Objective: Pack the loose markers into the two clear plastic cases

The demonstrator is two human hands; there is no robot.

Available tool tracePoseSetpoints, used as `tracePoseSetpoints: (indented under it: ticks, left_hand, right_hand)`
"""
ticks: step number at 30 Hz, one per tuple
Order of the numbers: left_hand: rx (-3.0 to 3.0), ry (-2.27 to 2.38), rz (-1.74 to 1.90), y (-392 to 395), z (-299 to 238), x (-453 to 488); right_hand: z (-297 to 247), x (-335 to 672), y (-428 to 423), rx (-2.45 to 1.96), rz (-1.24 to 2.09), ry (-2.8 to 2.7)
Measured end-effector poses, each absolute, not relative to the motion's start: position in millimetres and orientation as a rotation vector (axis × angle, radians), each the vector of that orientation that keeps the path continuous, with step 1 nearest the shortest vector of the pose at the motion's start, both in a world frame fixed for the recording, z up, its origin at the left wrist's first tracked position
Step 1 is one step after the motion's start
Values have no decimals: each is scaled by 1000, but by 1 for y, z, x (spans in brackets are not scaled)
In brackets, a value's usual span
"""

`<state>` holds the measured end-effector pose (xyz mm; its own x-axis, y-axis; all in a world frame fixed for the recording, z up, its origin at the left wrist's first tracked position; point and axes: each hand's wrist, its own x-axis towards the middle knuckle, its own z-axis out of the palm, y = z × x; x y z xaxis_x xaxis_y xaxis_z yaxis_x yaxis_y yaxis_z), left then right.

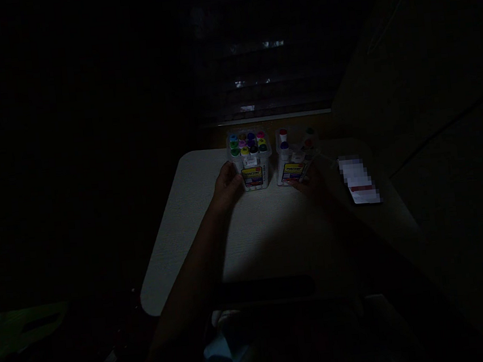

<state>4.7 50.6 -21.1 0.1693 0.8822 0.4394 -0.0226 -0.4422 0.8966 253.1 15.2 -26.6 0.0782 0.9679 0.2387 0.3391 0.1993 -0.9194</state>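
Observation:
Two clear plastic marker boxes stand side by side at the far part of the white table (193,208). The left marker box (252,175) is filled with markers whose caps are blue, green, pink, yellow, purple and black. In the right marker box (292,171) fewer caps show, among them red, purple and green. My left hand (227,183) is closed on the left side of the left box, thumb towards its front. My right hand (311,184) grips the lower right of the other box; shadow hides part of its fingers.
A lit phone (359,180), its screen blurred, lies on the table to the right. Behind the table is a dark slatted window blind (261,76). A thin dark cable (445,126) runs along the right. The room is very dim.

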Motion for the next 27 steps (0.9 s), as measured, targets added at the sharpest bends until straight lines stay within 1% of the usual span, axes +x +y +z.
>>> tracePoseSetpoints:
  ticks: [4, 7, 20, 27]
  left_hand:
    - [1683, 970, 1209, 57, -33, -2]
    - [1705, 1084, 1167, 61, -36, -3]
    - [1675, 1128, 1208, 60, -36, -2]
    - [1698, 1130, 1235, 61, -38, -1]
  right_hand:
    - [-30, 252, 15, -1363, 765, -1455]
    - [-30, 251, 15, -1333, 764, -1459]
    - [-32, 255, 15, -1351, 799, -1448]
    - [-22, 253, 11, -1351, 789, -1451]
